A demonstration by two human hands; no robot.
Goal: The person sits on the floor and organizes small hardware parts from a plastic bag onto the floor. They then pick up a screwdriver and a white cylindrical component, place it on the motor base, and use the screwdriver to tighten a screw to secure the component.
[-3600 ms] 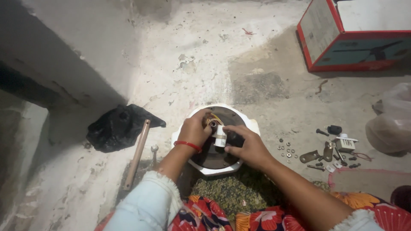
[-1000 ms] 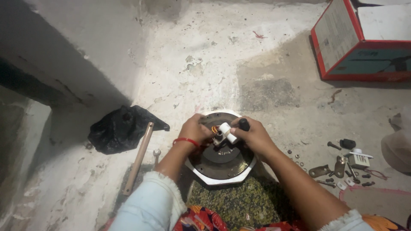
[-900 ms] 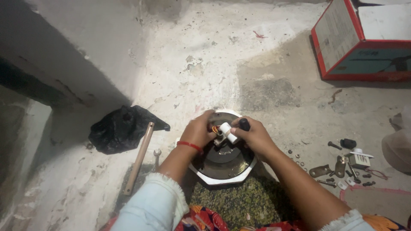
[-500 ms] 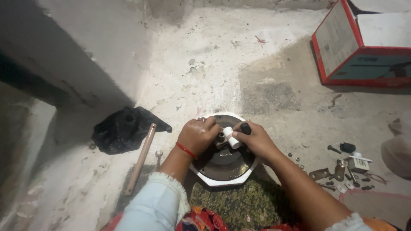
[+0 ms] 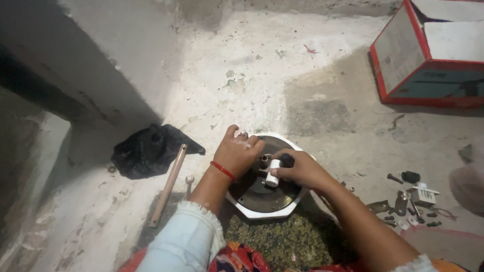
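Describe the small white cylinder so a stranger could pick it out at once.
Find the round dark disc with a white rim on the concrete floor, just ahead of the person's knees. Over its centre, the right hand pinches a short white cylinder beside the left hand. It is the only white piece on the dark face.

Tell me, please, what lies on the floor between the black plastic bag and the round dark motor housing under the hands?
In the head view, a wooden handle and a small spanner lie between the black plastic bag and the round motor housing.
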